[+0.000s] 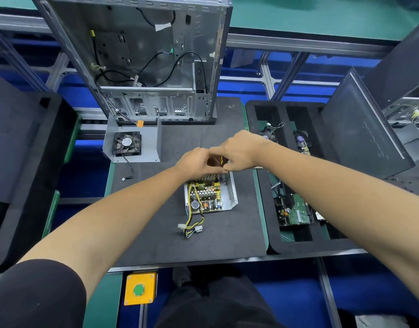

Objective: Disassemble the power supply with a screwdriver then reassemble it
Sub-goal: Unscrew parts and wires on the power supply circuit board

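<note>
open power supply point(209, 196) under both hands (left hand point(195, 162), right hand point(239, 150))

PSU housing point(232, 195): bare sheet metal, dull silver, perforated side wall; board point(205, 197) inside is matt yellow laminate with glossy plastic-sheathed wires point(193, 223) trailing out. Removed cover point(145, 144) and PC chassis point(142, 67) are the same unpainted grey metal with a soft sheen, and the fan point(127, 143) on the cover is black plastic. Work mat point(170, 233) looks like matt dark foam, slightly rough; button box point(139, 289) is smooth yellow plastic with a glossy green cap.
</note>
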A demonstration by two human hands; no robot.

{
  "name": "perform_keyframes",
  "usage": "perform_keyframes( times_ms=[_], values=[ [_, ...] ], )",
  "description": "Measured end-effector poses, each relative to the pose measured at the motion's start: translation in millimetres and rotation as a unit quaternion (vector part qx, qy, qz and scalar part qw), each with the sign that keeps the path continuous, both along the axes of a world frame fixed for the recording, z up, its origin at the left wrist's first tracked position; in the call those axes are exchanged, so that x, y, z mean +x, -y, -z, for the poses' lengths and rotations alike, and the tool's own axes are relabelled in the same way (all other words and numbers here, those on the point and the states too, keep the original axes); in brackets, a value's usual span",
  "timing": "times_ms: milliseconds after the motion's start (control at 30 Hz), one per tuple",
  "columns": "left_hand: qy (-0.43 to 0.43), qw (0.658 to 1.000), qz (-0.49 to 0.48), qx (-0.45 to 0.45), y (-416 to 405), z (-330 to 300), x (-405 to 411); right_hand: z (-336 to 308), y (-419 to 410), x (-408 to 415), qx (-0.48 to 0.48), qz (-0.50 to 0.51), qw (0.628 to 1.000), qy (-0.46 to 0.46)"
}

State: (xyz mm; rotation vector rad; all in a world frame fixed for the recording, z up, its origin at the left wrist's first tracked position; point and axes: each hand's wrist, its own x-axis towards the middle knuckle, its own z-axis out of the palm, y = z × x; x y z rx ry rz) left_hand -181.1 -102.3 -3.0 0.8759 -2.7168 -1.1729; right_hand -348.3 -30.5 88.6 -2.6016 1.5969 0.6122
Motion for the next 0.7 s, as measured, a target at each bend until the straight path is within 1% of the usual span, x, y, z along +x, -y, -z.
perform_keyframes(
  times_ms=[133,233,333,400,500,600,700],
  values=[
    [-0.009,0.999,0.040,0.024,3.0,0.1,1.7,-3.8,2.8,0.5,-0.003,-0.056,0.998,-0.021],
    [-0.007,0.997,0.051,0.049,5.2,-0.9,0.2,-2.1,4.6,-0.3,0.004,-0.039,0.999,-0.027],
    [-0.019,0.996,0.041,0.077,4.8,-1.5,-2.5,0.7,6.5,0.1,0.013,-0.019,0.999,-0.033],
    [-0.021,0.999,0.015,0.047,2.0,-1.2,-4.3,2.7,7.1,1.8,0.007,-0.008,0.999,-0.033],
    [-0.003,1.000,-0.021,-0.009,-1.6,1.7,-6.3,3.5,6.8,4.4,-0.004,0.007,0.999,-0.042],
    [-0.004,1.000,-0.023,-0.008,-0.6,4.5,-7.3,3.3,5.7,5.3,-0.009,0.023,0.998,-0.055],
    [-0.017,1.000,-0.007,0.014,1.6,3.8,-5.4,2.3,4.9,6.0,-0.004,0.007,0.998,-0.056]
  ],
)
